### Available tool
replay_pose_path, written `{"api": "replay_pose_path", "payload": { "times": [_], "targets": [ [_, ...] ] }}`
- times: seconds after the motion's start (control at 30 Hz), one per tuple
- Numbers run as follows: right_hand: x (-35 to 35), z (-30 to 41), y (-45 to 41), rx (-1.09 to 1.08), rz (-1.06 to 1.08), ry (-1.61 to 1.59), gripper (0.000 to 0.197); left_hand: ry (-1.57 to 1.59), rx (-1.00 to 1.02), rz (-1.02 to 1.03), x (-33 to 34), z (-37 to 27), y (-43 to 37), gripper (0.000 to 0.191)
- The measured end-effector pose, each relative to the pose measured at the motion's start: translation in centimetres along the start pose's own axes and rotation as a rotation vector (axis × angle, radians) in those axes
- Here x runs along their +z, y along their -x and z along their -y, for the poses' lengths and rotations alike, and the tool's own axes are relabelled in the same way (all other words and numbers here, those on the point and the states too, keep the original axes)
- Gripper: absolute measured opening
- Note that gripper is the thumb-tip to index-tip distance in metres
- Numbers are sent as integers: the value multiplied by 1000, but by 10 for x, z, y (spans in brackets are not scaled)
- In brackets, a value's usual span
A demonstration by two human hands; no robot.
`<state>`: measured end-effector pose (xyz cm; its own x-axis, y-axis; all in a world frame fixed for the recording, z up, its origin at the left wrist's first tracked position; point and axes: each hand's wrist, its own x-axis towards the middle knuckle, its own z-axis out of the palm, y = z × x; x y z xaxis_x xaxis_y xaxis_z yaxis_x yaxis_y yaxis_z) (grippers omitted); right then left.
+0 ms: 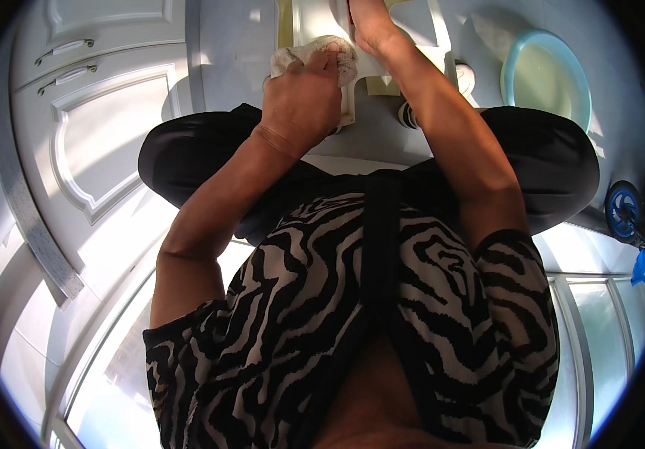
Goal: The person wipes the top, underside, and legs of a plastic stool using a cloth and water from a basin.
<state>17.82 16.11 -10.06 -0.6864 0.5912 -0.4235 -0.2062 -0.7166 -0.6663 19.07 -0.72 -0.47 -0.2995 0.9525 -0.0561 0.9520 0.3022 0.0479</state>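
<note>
My left hand (302, 104) is closed on a crumpled, pale cloth (288, 59) with dark stains, its fingers pressing it against a cream-white plastic piece. This plastic piece (440, 64) has a broad panel, bars and open gaps, and seems to be a frame or stool; its far part is cut off by the top edge of the view. My right hand (375, 28) reaches to the top edge, against the panel. Its fingertips are mostly out of sight, so its grip on the piece cannot be told.
To the right stands a light blue plastic basin (580, 73) holding cloudy liquid. White cabinet doors (115, 129) with handles rise at the left. A small blue-spoked wheel (624, 210) is at the far right. My bent knees in black trousers flank the plastic piece; a shoe (464, 78) shows beside it.
</note>
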Motion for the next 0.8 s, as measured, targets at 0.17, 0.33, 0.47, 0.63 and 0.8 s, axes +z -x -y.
{"api": "replay_pose_path", "payload": {
  "times": [0.17,0.33,0.47,0.63,0.8],
  "targets": [
    [8,3,14,2,-13,93,65,-79,-38,152,2,2,2,45],
    [1,6,12,-5,15,90,67,-19,-96,241,0,5,-25,50],
    [4,2,8,-32,-51,122,66,-34,-52,164,-2,-3,18,54],
    [12,21,29,62,-14,422,70,-73,-88,172,5,16,-25,49],
    [-2,-7,0,-67,-41,139,66,-44,-11,89,2,5,-3,43]
  ]
}}
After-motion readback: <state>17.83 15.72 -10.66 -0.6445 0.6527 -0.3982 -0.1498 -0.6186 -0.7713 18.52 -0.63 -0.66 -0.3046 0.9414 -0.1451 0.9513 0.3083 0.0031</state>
